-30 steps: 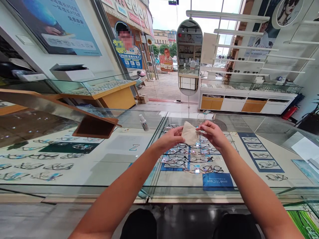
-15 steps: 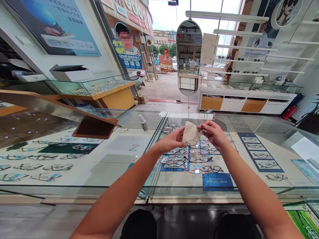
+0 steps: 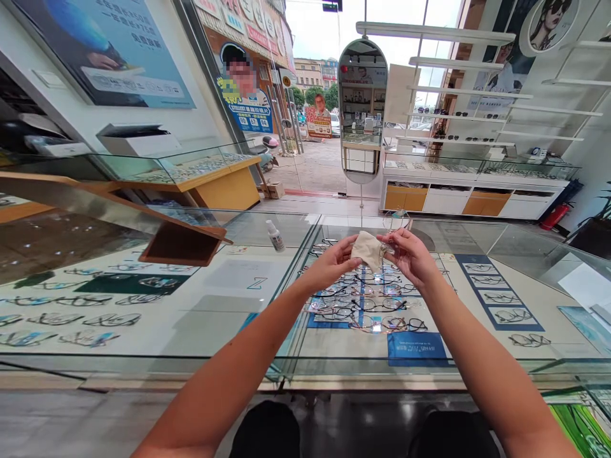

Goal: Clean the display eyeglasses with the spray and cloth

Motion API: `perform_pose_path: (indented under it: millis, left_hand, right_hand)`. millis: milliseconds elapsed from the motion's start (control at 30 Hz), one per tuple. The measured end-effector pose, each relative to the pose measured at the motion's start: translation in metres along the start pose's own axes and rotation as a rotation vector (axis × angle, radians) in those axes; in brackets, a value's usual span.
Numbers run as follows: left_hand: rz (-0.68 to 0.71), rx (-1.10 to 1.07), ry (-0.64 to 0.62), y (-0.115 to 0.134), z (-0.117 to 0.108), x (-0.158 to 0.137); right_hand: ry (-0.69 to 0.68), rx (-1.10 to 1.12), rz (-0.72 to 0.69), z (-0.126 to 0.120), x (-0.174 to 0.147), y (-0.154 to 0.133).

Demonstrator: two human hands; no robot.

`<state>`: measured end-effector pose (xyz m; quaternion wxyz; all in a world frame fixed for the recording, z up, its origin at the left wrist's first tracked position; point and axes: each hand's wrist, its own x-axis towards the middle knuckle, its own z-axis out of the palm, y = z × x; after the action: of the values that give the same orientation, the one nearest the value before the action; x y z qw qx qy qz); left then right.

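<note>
A cream cleaning cloth (image 3: 367, 250) is pinched by my left hand (image 3: 338, 259), its fingers closed around the cloth's left side. My right hand (image 3: 407, 253) is closed on a thin-rimmed pair of glasses (image 3: 396, 219), with one round lens showing above the fingers. The cloth covers another part of the glasses, so that part is hidden. Both hands are close together above the glass display counter (image 3: 305, 366). Under the glass, below my hands, lie rows of eyeglass frames (image 3: 377, 324).
A small white spray bottle (image 3: 275, 236) stands on the counter left of my hands. Farther left is a brown wooden tray-like piece (image 3: 181, 243). An oval mirror (image 3: 363, 111) stands beyond the counter. A blue card (image 3: 417, 348) lies beneath the glass.
The cloth has shifted slightly right and its folds have changed shape. My left hand has moved a little right with it. The glasses have tilted slightly in my right hand.
</note>
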<state>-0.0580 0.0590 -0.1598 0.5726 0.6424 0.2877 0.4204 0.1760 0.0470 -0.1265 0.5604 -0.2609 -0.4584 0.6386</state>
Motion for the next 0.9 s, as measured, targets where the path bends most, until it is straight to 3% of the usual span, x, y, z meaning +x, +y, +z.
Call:
perform_pose_path:
  millis: [200,700,900]
  left_hand:
    - [0.005,0.086,0.052,0.0030,0.0001,-0.0009]
    - [0.049,0.050,0.106,0.0047,0.0046,-0.0009]
    - [0.133,0.156,0.151,0.0023,0.0050,0.0026]
  right_hand:
    - [0.003,-0.050,0.002,0.0025,-0.0010,0.0014]
    - [0.040,-0.071,-0.016,0.0016,0.0007,0.0030]
    - [0.042,-0.050,-0.015,0.0017,0.0007,0.0035]
